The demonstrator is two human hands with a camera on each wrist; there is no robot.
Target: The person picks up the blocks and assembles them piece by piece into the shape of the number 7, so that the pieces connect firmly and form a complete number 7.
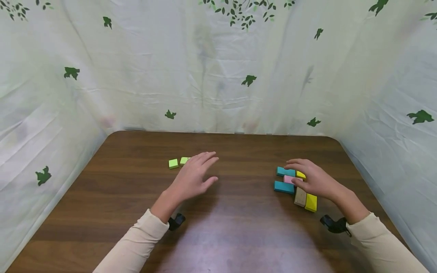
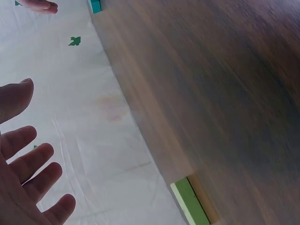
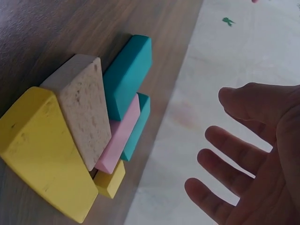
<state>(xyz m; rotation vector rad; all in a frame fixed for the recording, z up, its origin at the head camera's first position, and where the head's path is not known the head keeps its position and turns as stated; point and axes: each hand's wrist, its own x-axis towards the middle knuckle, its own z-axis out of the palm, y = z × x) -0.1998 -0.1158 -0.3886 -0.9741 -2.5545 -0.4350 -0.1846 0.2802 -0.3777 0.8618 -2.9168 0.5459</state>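
Note:
In the head view my left hand hovers over the table's left half, fingers extended and nothing in its grasp. Just beyond it lie two light green blocks, one in full sight and another partly behind the fingers. My right hand, also holding nothing, is above a cluster of blocks on the right. That cluster has a teal block, a second teal block, a pink block, a beige speckled block, a large yellow block and a small yellow block.
The brown wooden table has rounded far corners. A pale curtain with green leaf and bird shapes surrounds its back and sides. Dark wrist cameras sit at both cuffs.

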